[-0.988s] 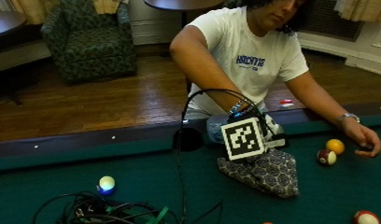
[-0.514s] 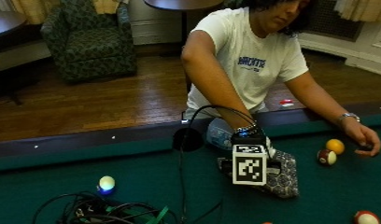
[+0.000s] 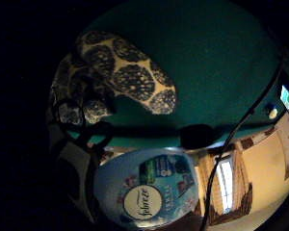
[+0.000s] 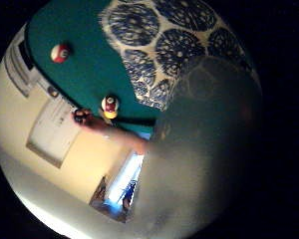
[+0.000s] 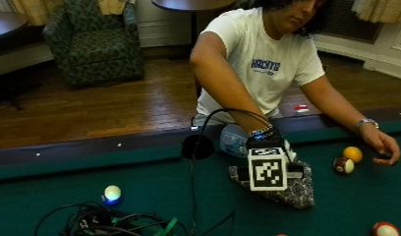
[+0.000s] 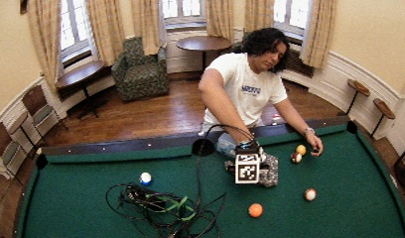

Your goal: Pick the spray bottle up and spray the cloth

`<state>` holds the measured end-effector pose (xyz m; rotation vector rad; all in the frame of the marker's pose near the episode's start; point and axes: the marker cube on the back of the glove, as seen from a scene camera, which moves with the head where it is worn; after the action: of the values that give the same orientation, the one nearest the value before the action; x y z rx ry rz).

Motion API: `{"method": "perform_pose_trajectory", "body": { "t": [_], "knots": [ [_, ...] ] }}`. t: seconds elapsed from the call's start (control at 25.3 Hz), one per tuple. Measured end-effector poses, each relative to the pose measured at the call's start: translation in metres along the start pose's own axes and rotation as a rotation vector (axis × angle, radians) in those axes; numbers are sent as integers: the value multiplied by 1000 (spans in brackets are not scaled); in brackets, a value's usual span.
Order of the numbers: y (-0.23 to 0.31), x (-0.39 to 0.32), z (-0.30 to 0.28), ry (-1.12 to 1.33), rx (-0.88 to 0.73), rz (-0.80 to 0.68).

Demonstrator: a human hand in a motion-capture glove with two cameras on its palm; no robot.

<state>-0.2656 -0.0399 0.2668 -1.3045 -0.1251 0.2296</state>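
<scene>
A games room in a house or club — a pool table [image 6: 70, 198] with green felt, dark rails and corner pockets fills the foreground, with balls [image 6: 255, 210] scattered on it. Behind the table lie a wooden floor [image 6: 150, 116], a patterned armchair [image 6: 141, 69] and a round side table [image 6: 204, 43]. Beyond those, tall windows [image 6: 181, 10] with long curtains [image 6: 107, 29] curve round the cream wall — a bay.

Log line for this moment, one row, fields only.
stage: reaching for bottle | right hand: over cloth, grasp unseen | spray bottle: at rail, beside cloth | cloth: flat on felt | bare hand: resting by balls
</scene>
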Motion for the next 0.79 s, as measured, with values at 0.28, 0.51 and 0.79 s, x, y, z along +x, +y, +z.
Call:
{"method": "perform_pose_trajectory", "body": {
  "t": [0.28, 0.51, 0.79],
  "knots": [
    [57, -49, -56, -120, 177, -255],
    [104, -98, -91, -256, 336, -506],
    [150, -152, -104, -381, 490, -837]
  ]
}}
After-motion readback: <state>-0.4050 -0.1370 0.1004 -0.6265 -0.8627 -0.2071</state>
